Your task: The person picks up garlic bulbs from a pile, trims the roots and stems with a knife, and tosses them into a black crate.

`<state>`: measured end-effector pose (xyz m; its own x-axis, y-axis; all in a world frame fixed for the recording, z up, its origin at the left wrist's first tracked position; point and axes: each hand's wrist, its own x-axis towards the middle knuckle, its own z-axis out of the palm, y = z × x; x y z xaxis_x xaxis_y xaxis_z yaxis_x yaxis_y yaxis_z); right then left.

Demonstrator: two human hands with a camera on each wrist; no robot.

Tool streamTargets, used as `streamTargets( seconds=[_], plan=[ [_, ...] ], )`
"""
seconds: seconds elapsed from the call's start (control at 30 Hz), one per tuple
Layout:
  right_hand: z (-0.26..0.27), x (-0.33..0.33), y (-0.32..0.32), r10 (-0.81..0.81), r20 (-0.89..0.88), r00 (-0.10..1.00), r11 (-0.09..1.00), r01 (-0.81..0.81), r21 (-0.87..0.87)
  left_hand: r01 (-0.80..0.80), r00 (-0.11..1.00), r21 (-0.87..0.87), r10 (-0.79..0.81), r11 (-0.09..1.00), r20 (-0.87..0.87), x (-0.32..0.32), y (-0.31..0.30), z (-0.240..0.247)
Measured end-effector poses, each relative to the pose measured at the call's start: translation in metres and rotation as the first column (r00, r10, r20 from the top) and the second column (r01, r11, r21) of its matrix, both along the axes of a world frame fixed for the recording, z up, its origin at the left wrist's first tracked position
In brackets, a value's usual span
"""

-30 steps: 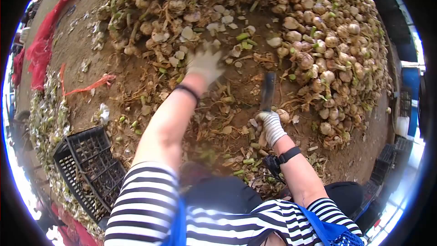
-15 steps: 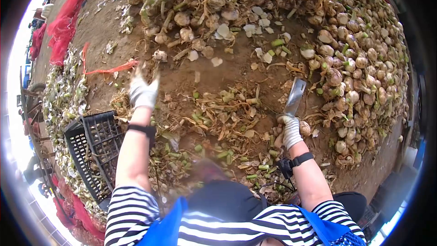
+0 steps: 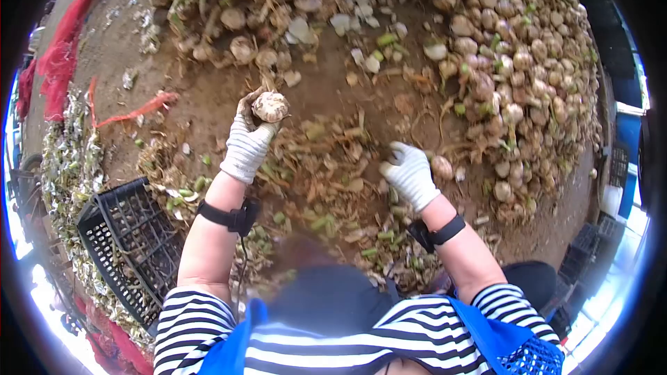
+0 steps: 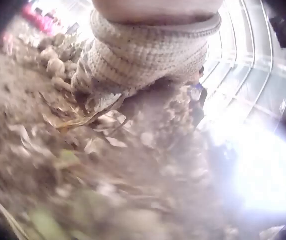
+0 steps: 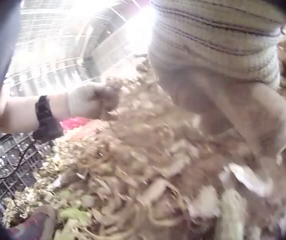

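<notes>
In the head view my left hand (image 3: 249, 140), in a white knit glove, holds a garlic bulb (image 3: 271, 106) with its pale rounded side turned up. The glove covers most of the left wrist view, where the bulb is hidden. Low over the leaf scraps, my gloved right hand (image 3: 411, 175) keeps its fingers curled in the grip that held a knife; the blade is out of sight in this frame. Just right of that hand lies a loose garlic bulb (image 3: 441, 167). Its curled fingers (image 5: 268, 115) also show close over dry scraps in the right wrist view.
Garlic with stalks is heaped ahead (image 3: 243, 48), and a large pile of trimmed bulbs (image 3: 514, 111) rises on the right. Cut stalks and dry leaves (image 3: 319, 160) litter the soil. A black plastic crate (image 3: 132, 236) stands left; red netting (image 3: 66, 62) lies beyond.
My left hand reached over the soil, swung left, and now has come back inward with a garlic bulb in it. The knife blade, visible earlier above my right hand, no longer shows.
</notes>
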<state>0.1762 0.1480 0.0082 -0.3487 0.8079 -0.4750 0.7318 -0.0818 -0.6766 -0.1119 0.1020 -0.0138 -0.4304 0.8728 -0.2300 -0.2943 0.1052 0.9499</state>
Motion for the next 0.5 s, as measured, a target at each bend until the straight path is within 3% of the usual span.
streamTargets(
  seconds=[0.03,0.07,0.1,0.13,0.17,0.27,0.33,0.37,0.4,0.43,0.47,0.5],
  plan=[
    [0.023,-0.015,0.001,0.151,0.182,0.972,0.972,-0.179,0.15,0.008,1.0,-0.02,-0.008,1.0,0.015,0.013,-0.01,0.013],
    [0.046,-0.025,0.002,0.273,0.205,0.94,0.907,-0.323,0.271,0.104,0.994,-0.021,-0.103,0.994,0.038,0.021,-0.015,0.023],
    [0.059,-0.032,0.0,0.34,0.23,0.912,0.874,-0.397,0.281,0.198,0.979,-0.018,-0.196,0.98,0.06,0.028,-0.02,0.031],
    [0.069,-0.036,0.0,0.391,0.255,0.884,0.846,-0.454,0.278,0.302,0.95,-0.061,-0.306,0.951,-0.065,0.034,-0.025,0.039],
    [0.074,-0.038,0.0,0.439,0.279,0.854,0.815,-0.51,0.274,0.366,0.93,-0.073,-0.367,0.928,0.009,0.036,-0.024,0.04],
    [0.073,-0.036,-0.002,0.431,0.301,0.85,0.778,-0.52,0.353,0.354,0.933,-0.068,-0.358,0.933,-0.043,0.045,-0.026,0.047],
    [0.075,-0.037,-0.006,0.42,0.286,0.862,0.774,-0.504,0.384,0.279,0.943,0.064,-0.286,0.958,0.167,0.05,-0.027,0.042],
    [0.079,-0.037,-0.008,0.41,0.271,0.871,0.766,-0.49,0.416,0.282,0.942,0.06,-0.289,0.957,0.17,0.05,-0.029,0.036],
    [0.087,-0.039,-0.008,0.441,0.258,0.86,0.778,-0.51,0.367,0.417,0.885,0.017,-0.402,0.909,-0.234,0.05,-0.031,0.028],
    [0.088,-0.041,-0.008,0.439,0.258,0.861,0.78,-0.508,0.366,0.518,0.663,-0.077,-0.457,0.852,-0.593,0.05,-0.033,0.022],
    [0.088,-0.043,-0.008,0.47,0.28,0.837,0.774,-0.543,0.326,0.29,0.941,0.026,-0.29,0.957,0.176,0.066,-0.034,0.036],
    [0.088,-0.044,-0.01,0.499,0.301,0.812,0.768,-0.576,0.281,0.296,0.938,0.022,-0.295,0.955,0.18,0.065,-0.034,0.029]
  ],
)
